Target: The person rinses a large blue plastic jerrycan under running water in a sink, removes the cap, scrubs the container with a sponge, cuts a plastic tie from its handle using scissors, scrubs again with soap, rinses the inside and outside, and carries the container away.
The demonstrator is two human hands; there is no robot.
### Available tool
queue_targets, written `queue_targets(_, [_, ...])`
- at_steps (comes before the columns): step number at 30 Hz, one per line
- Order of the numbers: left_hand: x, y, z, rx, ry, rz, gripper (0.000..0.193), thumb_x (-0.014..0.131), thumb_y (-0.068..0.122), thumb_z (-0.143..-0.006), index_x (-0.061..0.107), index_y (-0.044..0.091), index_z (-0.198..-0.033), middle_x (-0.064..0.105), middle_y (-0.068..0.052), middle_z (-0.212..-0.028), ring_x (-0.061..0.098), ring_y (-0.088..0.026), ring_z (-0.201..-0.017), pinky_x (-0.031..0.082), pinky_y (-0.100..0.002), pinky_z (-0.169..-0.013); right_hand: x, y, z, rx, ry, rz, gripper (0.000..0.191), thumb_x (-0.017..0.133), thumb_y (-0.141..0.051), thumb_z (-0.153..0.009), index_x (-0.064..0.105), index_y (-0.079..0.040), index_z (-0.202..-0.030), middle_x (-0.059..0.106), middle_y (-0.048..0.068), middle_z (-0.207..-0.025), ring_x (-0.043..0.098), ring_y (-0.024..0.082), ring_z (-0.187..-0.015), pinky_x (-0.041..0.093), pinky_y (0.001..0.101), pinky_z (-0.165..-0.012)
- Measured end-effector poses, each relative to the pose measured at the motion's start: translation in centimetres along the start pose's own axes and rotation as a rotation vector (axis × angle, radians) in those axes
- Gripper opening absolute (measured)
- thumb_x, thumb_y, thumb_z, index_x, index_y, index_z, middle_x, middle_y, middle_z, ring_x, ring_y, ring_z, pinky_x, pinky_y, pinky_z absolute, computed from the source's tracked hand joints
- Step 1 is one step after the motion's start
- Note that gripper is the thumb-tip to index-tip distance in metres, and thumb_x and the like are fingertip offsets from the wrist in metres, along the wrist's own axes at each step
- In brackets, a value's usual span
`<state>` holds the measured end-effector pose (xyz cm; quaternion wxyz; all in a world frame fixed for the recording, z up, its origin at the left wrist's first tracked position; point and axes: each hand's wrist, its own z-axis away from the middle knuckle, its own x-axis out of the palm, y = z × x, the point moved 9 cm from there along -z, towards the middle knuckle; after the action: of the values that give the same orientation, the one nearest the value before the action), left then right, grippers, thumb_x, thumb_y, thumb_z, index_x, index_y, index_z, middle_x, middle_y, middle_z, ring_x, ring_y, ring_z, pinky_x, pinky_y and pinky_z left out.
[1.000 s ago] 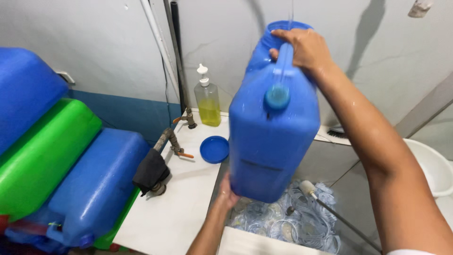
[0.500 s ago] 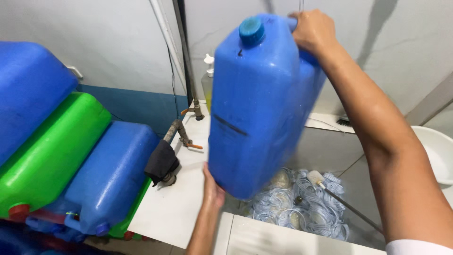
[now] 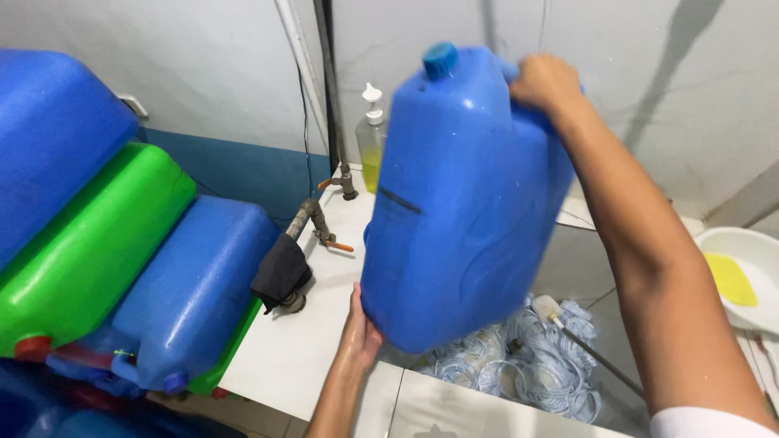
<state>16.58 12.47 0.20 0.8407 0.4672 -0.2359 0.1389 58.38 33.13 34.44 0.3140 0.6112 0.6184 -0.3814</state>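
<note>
I hold a large blue plastic jerrycan [image 3: 462, 203] up in the air over a tiled basin, tilted, with its blue cap [image 3: 441, 58] at the top. My right hand [image 3: 545, 83] grips its handle at the upper right. My left hand [image 3: 359, 331] presses flat against its lower left corner from below. Under the can, the basin [image 3: 519, 365] holds a heap of pale blue rings and a long-handled brush [image 3: 572, 332].
Blue and green jerrycans [image 3: 130, 251] lie stacked on their sides at the left. A tap with a black cloth [image 3: 286, 268] juts over the white tiled ledge [image 3: 300, 349]. A soap pump bottle [image 3: 372, 138] stands by the wall. A white bowl [image 3: 742, 276] sits right.
The jerrycan has tilted further and swung left, its cap now pointing up and away. My left hand stays under its lower corner; my right hand keeps the handle.
</note>
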Motion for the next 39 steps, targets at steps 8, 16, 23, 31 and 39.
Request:
queue_targets(8, [10.5,15.4,3.1,0.581,-0.156,-0.27,0.071,0.043,0.054,-0.096,0.03,0.014,-0.153,0.05,-0.012,-0.145,0.057,-0.024,-0.129,0.042,-0.044,-0.111,7.7,17.6,22.8,0.412,0.084,-0.818,0.037,0.068,-0.031,-0.079,0.075,0.001,-0.097,0.07,0.031,-0.095,0.07,0.046,-0.09,0.055,0.0535,-0.08])
queue_targets(16, [34.2,12.0,1.6,1.296,-0.662,-0.688,0.052,0.042,0.04,-0.114,0.045,0.006,-0.152,0.055,-0.021,-0.15,0.051,-0.032,-0.144,0.037,-0.037,-0.124,17.1,10.4,42.9,0.783,0.211,-1.474,0.035,0.069,-0.029,-0.079,0.076,0.0,-0.098,0.069,0.03,-0.1,0.069,0.046,-0.094,0.054,0.0527,-0.082])
queue_targets(23, [1.3,13.0,-12.8,0.519,0.638,-0.324,0.059,0.064,0.04,-0.09,0.052,0.011,-0.14,0.049,-0.019,-0.136,0.04,-0.033,-0.128,0.034,-0.047,-0.11,19.4,8.4,45.8,0.878,0.137,-1.569,0.034,0.069,-0.028,-0.079,0.076,-0.001,-0.098,0.068,0.029,-0.104,0.068,0.045,-0.097,0.054,0.052,-0.084])
queue_targets(31, [0.6,16.3,-11.0,0.42,0.142,0.445,0.014,0.063,0.015,-0.093,0.052,0.007,-0.097,0.053,-0.007,-0.068,0.06,-0.02,-0.059,0.062,-0.038,-0.064,18.6,8.3,46.6,0.905,0.151,-1.578,0.032,0.069,-0.027,-0.079,0.076,-0.002,-0.099,0.067,0.027,-0.108,0.067,0.044,-0.101,0.054,0.0512,-0.087])
queue_targets(39, [-1.0,17.0,-10.9,0.589,0.293,-0.032,0.021,0.055,0.02,-0.099,0.047,0.006,-0.113,0.046,-0.011,-0.085,0.048,-0.018,-0.061,0.044,-0.03,-0.049,17.9,7.9,46.9,0.915,0.171,-1.584,0.031,0.07,-0.025,-0.079,0.076,-0.003,-0.099,0.066,0.026,-0.113,0.065,0.044,-0.105,0.053,0.0504,-0.089])
